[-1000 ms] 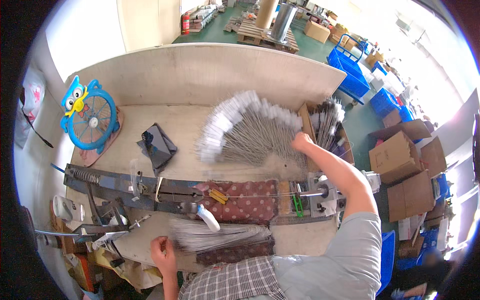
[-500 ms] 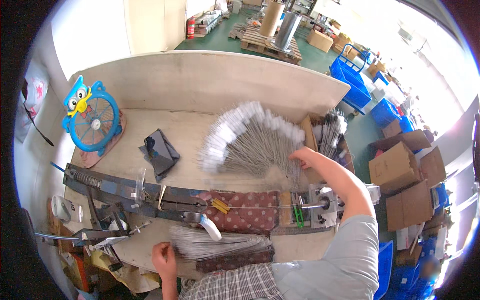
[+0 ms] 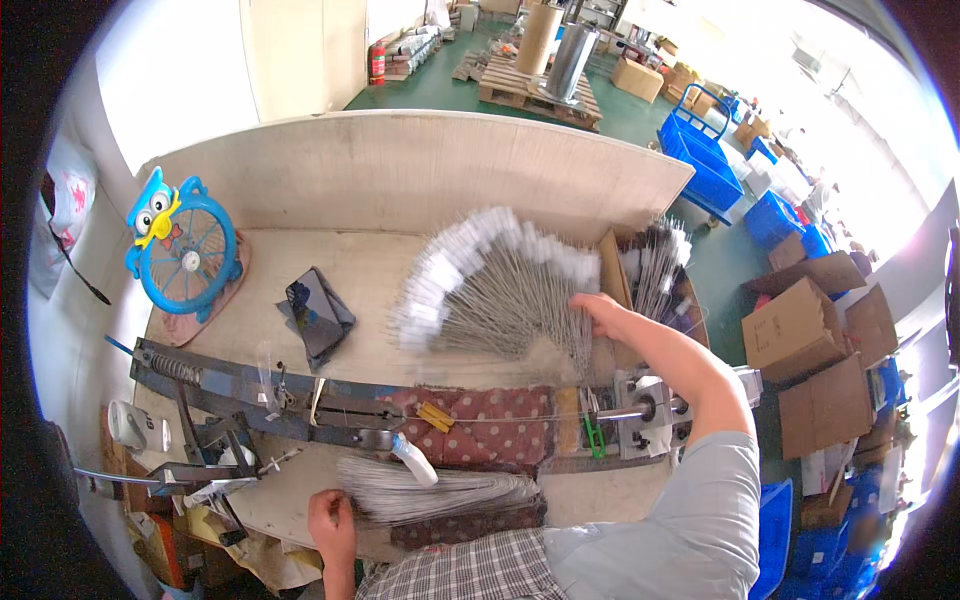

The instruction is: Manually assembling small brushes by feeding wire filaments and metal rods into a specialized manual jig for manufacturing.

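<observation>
A wide fan of wire-stemmed brushes with white bristle heads [image 3: 510,290] lies on the bench, stems toward me. My right hand [image 3: 598,315] reaches to its right edge, fingers bent in against the stems; whether one is pinched there is hidden. Close to me, a bundle of thin bare wires [image 3: 440,492] rests on a dotted brown cloth [image 3: 490,425]. By the left end of that bundle my left hand [image 3: 332,522] is held with its fingers curled together, and I cannot make out what is in them. Between the hands runs a twisting machine with a metal chuck [image 3: 640,412].
Several dark brushes [image 3: 655,275] stand in a carton at the fan's right. On the left are a blue owl-shaped fan [image 3: 190,260] and a dark folded cloth [image 3: 318,315]. Yellow-handled pliers [image 3: 434,417] and a white-handled tool [image 3: 413,460] lie mid-bench. A board [image 3: 420,165] walls the far side.
The whole view has shifted slightly. My right hand stays at the brush fan's right edge, and my left hand stays beside the wire bundle with its fingers still curled.
</observation>
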